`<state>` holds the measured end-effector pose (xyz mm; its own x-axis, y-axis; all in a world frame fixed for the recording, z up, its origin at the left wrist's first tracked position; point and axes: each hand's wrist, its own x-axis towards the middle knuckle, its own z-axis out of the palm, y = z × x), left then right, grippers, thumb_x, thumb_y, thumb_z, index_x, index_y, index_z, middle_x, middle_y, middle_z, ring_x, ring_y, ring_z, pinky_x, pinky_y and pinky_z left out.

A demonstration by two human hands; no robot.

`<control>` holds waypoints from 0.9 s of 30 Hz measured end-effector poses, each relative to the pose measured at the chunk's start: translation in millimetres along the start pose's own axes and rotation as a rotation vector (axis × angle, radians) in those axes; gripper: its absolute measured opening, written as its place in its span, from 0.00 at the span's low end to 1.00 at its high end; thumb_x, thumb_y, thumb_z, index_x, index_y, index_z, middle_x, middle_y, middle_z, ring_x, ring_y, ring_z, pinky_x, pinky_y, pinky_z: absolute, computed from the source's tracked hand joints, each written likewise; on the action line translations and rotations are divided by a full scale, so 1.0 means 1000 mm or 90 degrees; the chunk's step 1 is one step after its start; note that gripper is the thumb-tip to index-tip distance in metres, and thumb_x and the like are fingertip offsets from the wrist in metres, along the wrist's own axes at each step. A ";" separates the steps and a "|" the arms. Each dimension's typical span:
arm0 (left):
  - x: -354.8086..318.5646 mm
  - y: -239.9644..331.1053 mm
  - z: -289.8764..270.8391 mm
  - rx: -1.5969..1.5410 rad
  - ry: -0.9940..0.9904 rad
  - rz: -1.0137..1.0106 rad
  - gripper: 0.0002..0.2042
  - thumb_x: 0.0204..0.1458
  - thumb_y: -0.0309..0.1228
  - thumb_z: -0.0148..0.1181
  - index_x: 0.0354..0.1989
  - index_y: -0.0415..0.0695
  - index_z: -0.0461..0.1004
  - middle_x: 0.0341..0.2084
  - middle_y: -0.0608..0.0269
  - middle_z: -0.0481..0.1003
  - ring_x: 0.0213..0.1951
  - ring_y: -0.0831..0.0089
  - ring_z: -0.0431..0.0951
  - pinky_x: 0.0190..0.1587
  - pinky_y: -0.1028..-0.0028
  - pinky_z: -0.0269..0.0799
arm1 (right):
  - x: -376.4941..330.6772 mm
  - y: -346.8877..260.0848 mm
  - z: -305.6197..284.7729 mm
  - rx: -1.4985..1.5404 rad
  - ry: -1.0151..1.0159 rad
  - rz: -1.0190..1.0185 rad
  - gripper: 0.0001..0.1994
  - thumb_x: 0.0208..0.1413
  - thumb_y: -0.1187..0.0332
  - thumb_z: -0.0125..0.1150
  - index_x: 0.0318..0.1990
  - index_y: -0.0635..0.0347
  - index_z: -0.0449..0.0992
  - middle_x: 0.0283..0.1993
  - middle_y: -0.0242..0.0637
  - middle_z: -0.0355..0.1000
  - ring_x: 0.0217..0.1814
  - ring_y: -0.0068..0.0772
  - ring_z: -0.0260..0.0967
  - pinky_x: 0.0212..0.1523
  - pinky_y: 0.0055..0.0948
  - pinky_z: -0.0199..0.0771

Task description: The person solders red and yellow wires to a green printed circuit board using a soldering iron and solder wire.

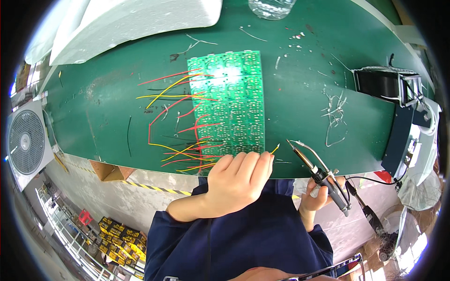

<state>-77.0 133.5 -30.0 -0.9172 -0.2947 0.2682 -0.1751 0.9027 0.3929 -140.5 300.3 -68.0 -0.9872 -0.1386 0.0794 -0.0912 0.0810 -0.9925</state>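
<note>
A green circuit board panel [239,105] lies on the green table, with red, yellow and black wires [180,125] spread over its left edge. My left hand [239,180] is closed at the panel's near edge. A short yellow wire [274,150] with a bare end pokes out past its fingertips on the right; the pinch itself is hidden. Off to the right of the panel, my right hand [315,197] grips a soldering iron [333,191] with a thin curved metal tube along it. The iron's tip points up and left, apart from the wire.
Wire and solder scraps [335,112] lie right of the panel. A black device in a metal frame [382,83] stands at the right edge. White foam [140,21] sits far left, a clear water container [272,8] at the back, and a fan [26,136] at the left.
</note>
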 end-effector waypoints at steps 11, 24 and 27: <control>0.011 0.014 0.022 0.079 -0.031 -0.009 0.06 0.33 0.24 0.57 0.19 0.44 0.66 0.12 0.70 0.61 0.13 0.78 0.61 0.15 0.78 0.51 | -0.004 0.005 -0.025 -0.094 -0.107 -0.033 0.14 0.44 0.63 0.54 0.27 0.64 0.59 0.14 0.30 0.65 0.15 0.20 0.61 0.22 0.20 0.62; 0.014 0.015 0.023 0.093 -0.053 -0.022 0.06 0.32 0.24 0.57 0.19 0.44 0.66 0.12 0.70 0.61 0.14 0.77 0.62 0.16 0.78 0.52 | 0.001 0.011 -0.028 -0.063 -0.226 -0.089 0.15 0.44 0.66 0.54 0.31 0.62 0.54 0.16 0.35 0.67 0.18 0.25 0.66 0.20 0.21 0.64; 0.014 0.014 0.023 0.095 -0.054 -0.020 0.06 0.32 0.24 0.57 0.19 0.44 0.66 0.12 0.70 0.61 0.14 0.77 0.62 0.16 0.78 0.52 | 0.000 0.011 -0.028 -0.061 -0.223 -0.084 0.15 0.44 0.66 0.54 0.31 0.62 0.54 0.16 0.35 0.67 0.18 0.25 0.66 0.20 0.20 0.64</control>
<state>-100.2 149.5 -41.2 -0.9361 -0.3021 0.1803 -0.2501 0.9319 0.2627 -145.7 329.1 -76.5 -0.8633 -0.4810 0.1527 -0.2426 0.1303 -0.9613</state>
